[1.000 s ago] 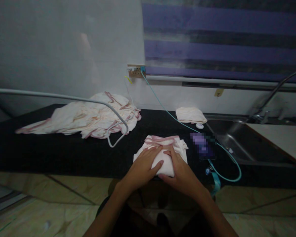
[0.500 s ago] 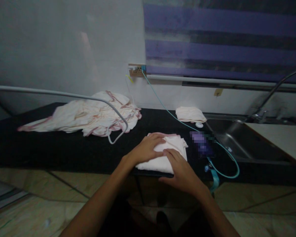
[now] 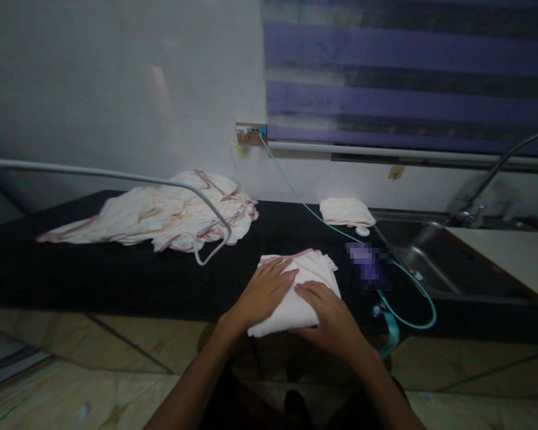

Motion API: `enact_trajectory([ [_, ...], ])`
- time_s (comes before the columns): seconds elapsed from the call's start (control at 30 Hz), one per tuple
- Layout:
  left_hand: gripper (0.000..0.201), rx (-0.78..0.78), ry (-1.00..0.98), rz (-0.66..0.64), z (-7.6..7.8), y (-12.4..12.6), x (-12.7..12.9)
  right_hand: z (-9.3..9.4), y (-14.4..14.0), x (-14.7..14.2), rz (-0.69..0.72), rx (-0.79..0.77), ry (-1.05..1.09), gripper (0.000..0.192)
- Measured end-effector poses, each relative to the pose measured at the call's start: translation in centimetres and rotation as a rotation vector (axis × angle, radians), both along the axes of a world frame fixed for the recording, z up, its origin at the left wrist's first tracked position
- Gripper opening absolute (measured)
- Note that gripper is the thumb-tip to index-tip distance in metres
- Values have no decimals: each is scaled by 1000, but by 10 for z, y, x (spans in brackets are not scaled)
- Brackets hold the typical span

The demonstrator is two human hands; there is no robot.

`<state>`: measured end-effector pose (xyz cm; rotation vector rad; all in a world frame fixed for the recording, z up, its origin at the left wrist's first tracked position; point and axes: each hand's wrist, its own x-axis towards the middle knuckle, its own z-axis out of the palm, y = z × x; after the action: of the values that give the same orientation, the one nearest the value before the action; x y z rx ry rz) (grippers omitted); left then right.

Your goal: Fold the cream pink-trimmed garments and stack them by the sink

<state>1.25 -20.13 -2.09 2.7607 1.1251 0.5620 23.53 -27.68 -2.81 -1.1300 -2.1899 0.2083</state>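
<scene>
1. The person stands at the dark counter [image 3: 116,269] with both hands flat on a folded cream cloth with pink trim [image 3: 311,272]. It lies at the counter's near edge, its front corner hanging a little over.

2. The left hand [image 3: 264,292] lies open on the cloth's left half, fingers spread and pointing away from the body. It presses down and grips nothing.

3. The right hand [image 3: 329,310] lies open on the near right part of the cloth, palm down, fingers pointing left toward the other hand. It too closes on nothing.

4. As for what looks done: this cloth is already a compact bundle of several layers. A second folded cloth [image 3: 346,211] sits farther back, near the sink [image 3: 425,263], with a small white disc [image 3: 363,230] just in front of it.

5. As for what looks left: a loose pile of the same pink-trimmed cloths [image 3: 161,212] lies unfolded on the counter's left, well apart from the hands. A grey hose [image 3: 206,206] arches over it.

6. A teal cable [image 3: 412,286] runs from the wall socket [image 3: 250,134] past the folded cloth's right side.
</scene>
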Motion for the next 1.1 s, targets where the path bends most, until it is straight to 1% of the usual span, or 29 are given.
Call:
enact_trajectory([
  [0.1, 51, -16, -4, 17, 7, -17, 1, -4, -4, 0, 15, 44, 31, 63],
  [0.23, 50, -71, -14, -21, 14, -31, -2, -8, -9, 1, 22, 96, 97, 60],
  [0.33, 49, -172, -58, -75, 19, -33, -10, -6, -12, 2, 23, 98, 151, 51],
  [0.4, 51, -260, -106, -148, 23, -34, -18, -3, -14, 2, 18, 72, 173, 44],
  [0.47, 59, -351, -158, -240, 29, -38, -27, 4, -16, 1, -1, 18, 197, 41],
  [0.53, 73, -426, -205, -298, 36, -44, -36, 13, -18, -1, -48, -47, 256, 39],
  [0.6, 97, -454, -230, -301, 44, -50, -41, 26, -18, -3, -136, -89, 396, 35],
  [0.63, 107, -447, -237, -275, 47, -53, -42, 34, -18, -5, -184, -105, 492, 33],
  [0.67, 110, -436, -247, -232, 51, -55, -42, 41, -18, -6, -226, -124, 599, 30],
  [0.7, 104, -430, -270, -179, 54, -55, -41, 48, -17, -8, -260, -153, 712, 29],
  [0.73, 93, -440, -313, -120, 57, -55, -39, 54, -16, -10, -282, -199, 825, 30],
  [0.8, 66, -521, -445, -13, 59, -50, -34, 62, -13, -14, -287, -336, 1033, 41],
  [0.83, 61, -579, -525, 22, 57, -47, -31, 64, -10, -16, -276, -406, 1128, 47],
  [0.87, 61, -642, -607, 40, 54, -43, -28, 63, -7, -18, -262, -468, 1212, 53],
  [0.93, 72, -748, -795, 42, 41, -34, -23, 58, 0, -21, -231, -550, 1335, 61],
  [1.03, 97, -866, -1077, -58, 14, -24, -14, 44, 12, -23, -183, -648, 1408, 66],
  [1.1, 108, -905, -1141, -135, 2, -20, -5, 35, 19, -21, -158, -733, 1429, 68],
])
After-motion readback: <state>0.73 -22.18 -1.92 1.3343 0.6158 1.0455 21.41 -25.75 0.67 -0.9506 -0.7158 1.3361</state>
